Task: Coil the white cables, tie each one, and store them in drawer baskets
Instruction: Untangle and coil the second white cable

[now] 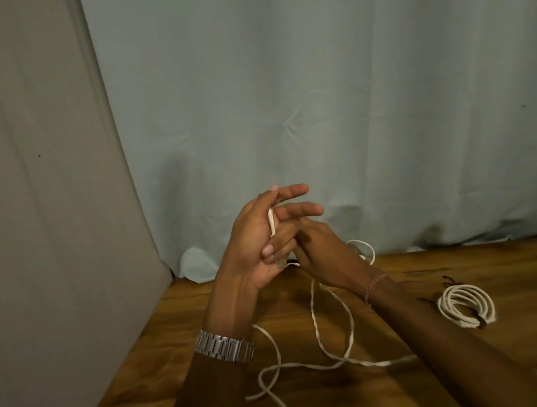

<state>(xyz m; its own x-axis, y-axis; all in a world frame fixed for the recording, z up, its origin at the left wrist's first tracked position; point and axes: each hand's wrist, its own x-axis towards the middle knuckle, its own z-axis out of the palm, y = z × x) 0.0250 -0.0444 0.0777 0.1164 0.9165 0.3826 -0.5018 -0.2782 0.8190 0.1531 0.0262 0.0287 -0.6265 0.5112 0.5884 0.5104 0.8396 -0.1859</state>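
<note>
My left hand [254, 238] is raised above the wooden table [480, 366], palm turned right with two fingers stretched out. A stretch of the loose white cable [316, 328] runs up its palm, pinned there by the thumb. My right hand [322, 250] reaches in from the right; its fingertips are tucked against the left palm and seem to pinch the same cable, though they are partly hidden. From the hands the cable hangs down and sprawls in loose loops across the table. A second white cable [468, 309] lies coiled at the right, bound with a dark tie.
A pale curtain [315, 97] hangs behind the table's back edge, and a grey panel [32, 196] borders the left side. A small dark tie [448, 280] lies just beyond the coiled cable. No drawer or basket is in view.
</note>
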